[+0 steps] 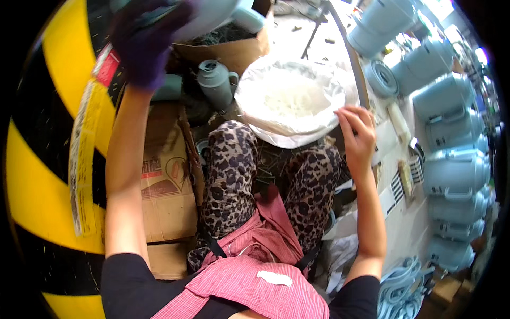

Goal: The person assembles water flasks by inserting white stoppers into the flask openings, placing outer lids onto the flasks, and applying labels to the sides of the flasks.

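Observation:
My left hand (141,45), in a dark purple glove, is raised at the upper left and smeared by motion. It is closed on a pale blue rounded plastic vessel (207,18), partly cut off by the top edge. My bare right hand (358,127) has thumb and forefinger pinched together at the right rim of a basin lined with a white plastic bag (289,139). Whether the fingertips grip the bag or a small piece is too small to tell. Inside the basin lie many small whitish pieces (292,98).
A pale blue jug (215,82) stands left of the basin, before an open cardboard box (228,53). Another carton (167,202) is beside my left leg. On the right, a workbench (396,154) carries rows of pale blue containers (454,173); coiled pale blue straps (404,290) lie below.

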A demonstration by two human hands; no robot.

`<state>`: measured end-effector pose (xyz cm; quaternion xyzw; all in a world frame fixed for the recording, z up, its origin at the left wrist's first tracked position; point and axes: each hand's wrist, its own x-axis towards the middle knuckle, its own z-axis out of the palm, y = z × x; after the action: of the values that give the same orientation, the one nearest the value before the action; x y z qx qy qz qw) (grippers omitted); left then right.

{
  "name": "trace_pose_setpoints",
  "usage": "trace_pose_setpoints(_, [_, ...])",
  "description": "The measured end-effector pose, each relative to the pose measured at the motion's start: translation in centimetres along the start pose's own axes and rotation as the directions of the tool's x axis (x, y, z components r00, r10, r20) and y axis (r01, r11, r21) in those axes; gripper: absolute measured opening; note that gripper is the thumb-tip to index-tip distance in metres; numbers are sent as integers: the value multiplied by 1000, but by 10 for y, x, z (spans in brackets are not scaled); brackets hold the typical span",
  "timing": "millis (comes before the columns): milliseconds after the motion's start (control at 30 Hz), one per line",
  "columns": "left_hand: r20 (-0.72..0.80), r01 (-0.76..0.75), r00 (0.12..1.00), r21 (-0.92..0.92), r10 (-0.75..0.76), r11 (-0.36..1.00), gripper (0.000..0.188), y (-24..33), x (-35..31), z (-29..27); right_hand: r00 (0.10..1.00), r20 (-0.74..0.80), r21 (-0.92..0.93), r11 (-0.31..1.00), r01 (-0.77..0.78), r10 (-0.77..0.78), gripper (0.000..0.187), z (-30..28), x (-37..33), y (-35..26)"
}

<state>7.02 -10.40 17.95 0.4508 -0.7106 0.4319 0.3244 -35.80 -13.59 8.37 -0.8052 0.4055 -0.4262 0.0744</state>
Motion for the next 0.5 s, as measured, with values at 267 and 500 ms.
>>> trace_pose_setpoints(267, [647, 351, 528, -756, -550, -552, 88, 144, -75, -60, 821, 421, -366, 900, -235, 386, 28, 183, 21, 210])
trace_pose_setpoints(500, [593, 597, 802, -792, -70, 128, 47, 228, -46, -85, 795, 395, -637, 761, -123, 460, 18, 227, 17, 234])
